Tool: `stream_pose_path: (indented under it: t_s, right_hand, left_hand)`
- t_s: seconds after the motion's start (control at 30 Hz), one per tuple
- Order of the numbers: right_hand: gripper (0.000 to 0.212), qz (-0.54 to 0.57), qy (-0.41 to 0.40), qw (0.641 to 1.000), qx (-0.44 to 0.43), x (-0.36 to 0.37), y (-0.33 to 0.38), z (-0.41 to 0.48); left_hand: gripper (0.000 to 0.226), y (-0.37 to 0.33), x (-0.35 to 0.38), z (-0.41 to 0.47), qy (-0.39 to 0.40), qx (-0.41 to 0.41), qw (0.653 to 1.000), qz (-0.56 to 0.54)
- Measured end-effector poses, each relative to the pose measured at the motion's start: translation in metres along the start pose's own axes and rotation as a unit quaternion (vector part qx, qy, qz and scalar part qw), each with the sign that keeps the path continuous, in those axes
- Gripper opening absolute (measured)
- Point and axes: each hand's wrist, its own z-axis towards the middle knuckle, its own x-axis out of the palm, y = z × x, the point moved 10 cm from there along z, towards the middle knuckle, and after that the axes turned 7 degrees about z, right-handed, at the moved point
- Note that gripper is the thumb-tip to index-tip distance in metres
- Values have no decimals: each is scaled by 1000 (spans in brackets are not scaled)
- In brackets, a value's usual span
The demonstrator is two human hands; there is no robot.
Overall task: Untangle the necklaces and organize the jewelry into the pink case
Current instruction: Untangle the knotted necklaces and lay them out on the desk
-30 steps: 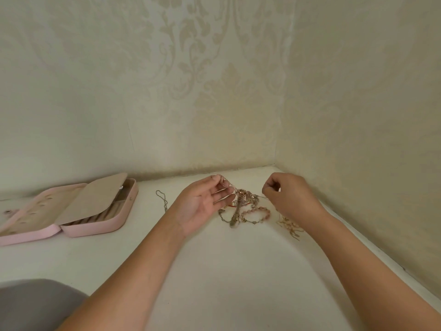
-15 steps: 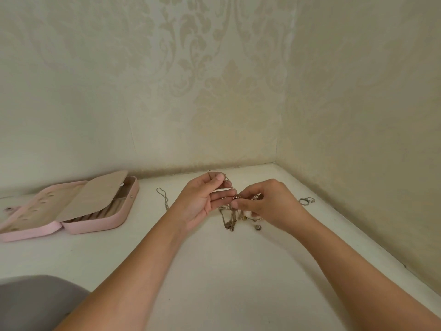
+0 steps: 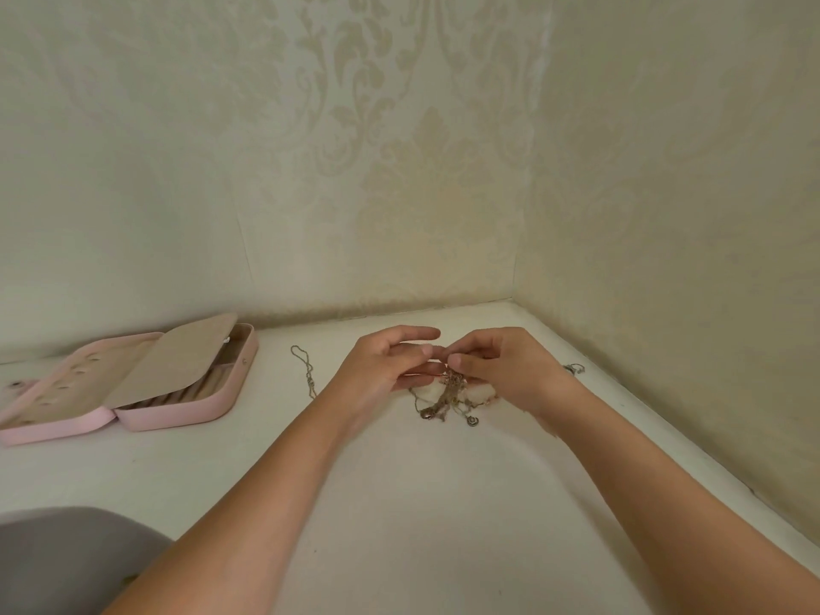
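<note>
The right hand (image 3: 510,370) pinches the top of a tangle of fine gold-toned necklace chains (image 3: 446,399) between thumb and forefinger, with its other fingers curled under. The left hand (image 3: 386,366) faces it, its fingers (image 3: 421,348) stretched out nearly straight and slightly apart. Their tips meet the same knot from the other side, but it cannot be seen whether a strand is caught between them.

The tangle hangs from the two hands, and its lower loops and small pendants trail onto the white tabletop (image 3: 421,503) just below. It looks very light and wholly limp, so it will sag and swing from wherever it is held. The thin, slippery links are likely to tighten if pulled and could snap or kink. The best hold is probably a fingertip pinch on one free strand close to the knot, while the other hand loosens loops rather than tugging ends.

A single thin loose chain (image 3: 306,370) lies on the table beside the left wrist, apart from the tangle. A small piece of silver-coloured jewellery (image 3: 575,369) sits beyond the right wrist, near the wall.

The open pink rectangular jewellery case (image 3: 177,412), with its beige padded lining, rests well to the left with a beige flap over one half. A grey rounded object (image 3: 66,561) fills the lower left corner.
</note>
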Motion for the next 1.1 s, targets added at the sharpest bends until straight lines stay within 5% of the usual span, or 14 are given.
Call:
stream_pose_path:
  t_s: [0.23, 0.57, 0.87, 1.1]
  right_hand:
    - [17, 68, 28, 997, 36, 4, 0, -4]
    - [19, 138, 53, 987, 65, 6, -3, -4]
    - [7, -88, -38, 995, 21, -8, -1, -2]
    - [19, -25, -2, 999, 21, -2, 0, -3]
  left_hand:
    - [24, 5, 24, -5, 103, -35, 994, 16]
    - [19, 7, 8, 1, 40, -34, 999, -5]
    - [11, 5, 20, -1, 93, -26, 995, -39]
    - [17, 9, 18, 1, 88, -26, 995, -27]
